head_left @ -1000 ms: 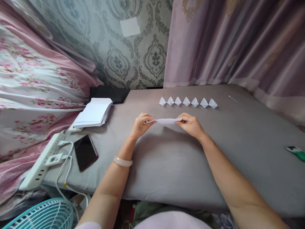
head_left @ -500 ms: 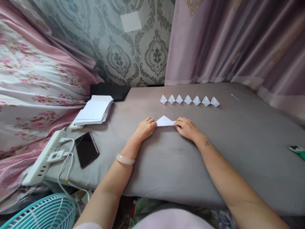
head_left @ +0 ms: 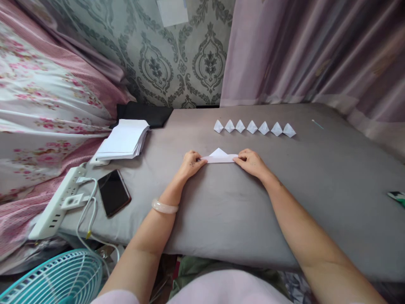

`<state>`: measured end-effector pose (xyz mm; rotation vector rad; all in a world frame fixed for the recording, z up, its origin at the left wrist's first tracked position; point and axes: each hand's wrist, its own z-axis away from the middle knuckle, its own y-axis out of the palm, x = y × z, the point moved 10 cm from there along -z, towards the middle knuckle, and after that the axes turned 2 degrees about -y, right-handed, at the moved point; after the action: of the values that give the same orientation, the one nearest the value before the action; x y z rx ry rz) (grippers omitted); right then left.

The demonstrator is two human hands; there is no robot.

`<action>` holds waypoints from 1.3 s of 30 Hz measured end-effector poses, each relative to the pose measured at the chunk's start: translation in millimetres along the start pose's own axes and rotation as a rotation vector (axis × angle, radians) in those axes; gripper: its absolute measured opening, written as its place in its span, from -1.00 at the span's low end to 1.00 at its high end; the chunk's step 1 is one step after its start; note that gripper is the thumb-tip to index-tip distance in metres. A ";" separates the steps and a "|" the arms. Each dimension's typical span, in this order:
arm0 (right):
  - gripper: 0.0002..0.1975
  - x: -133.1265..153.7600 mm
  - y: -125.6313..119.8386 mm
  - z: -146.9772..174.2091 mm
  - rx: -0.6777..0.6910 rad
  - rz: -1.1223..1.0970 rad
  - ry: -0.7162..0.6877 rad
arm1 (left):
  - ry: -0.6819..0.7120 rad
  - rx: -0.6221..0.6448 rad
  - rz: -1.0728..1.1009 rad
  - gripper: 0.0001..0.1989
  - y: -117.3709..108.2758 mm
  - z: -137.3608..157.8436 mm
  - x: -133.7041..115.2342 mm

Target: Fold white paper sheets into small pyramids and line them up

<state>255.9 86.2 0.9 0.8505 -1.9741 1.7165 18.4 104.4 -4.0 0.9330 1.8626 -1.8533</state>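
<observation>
A folded sheet of white paper lies between my hands on the grey cloth, with a straight band along its near edge and a low triangular peak behind it. My left hand pinches the band's left end between thumb and fingers. At the other end, my right hand pinches the paper in the same way. Beyond them stands a row of several small folded white paper shapes, each with a pointed top.
To the left are a stack of white paper, a black phone and a white power strip with cables. A teal fan stands below the table's near left edge. A thin stick lies at the far right.
A flat band now shows along the paper's near edge, folded up in front of the peak. My hands have moved slightly apart, with the thumbs now on the band. The camera view has tilted slightly down.
</observation>
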 end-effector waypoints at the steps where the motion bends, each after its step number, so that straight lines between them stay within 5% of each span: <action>1: -0.79 -0.7 -0.1 -0.7 0.001 -0.007 0.016 | -0.014 -0.002 0.010 -0.80 -1.4 0.7 0.7; 39: -0.79 -6.2 5.7 -4.0 0.019 0.040 0.096 | -0.060 -0.051 -0.101 -0.84 -1.5 1.6 4.9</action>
<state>256.3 91.7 -6.7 0.7255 -1.9265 1.7669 13.5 104.0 -6.2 0.7714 1.9437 -1.8602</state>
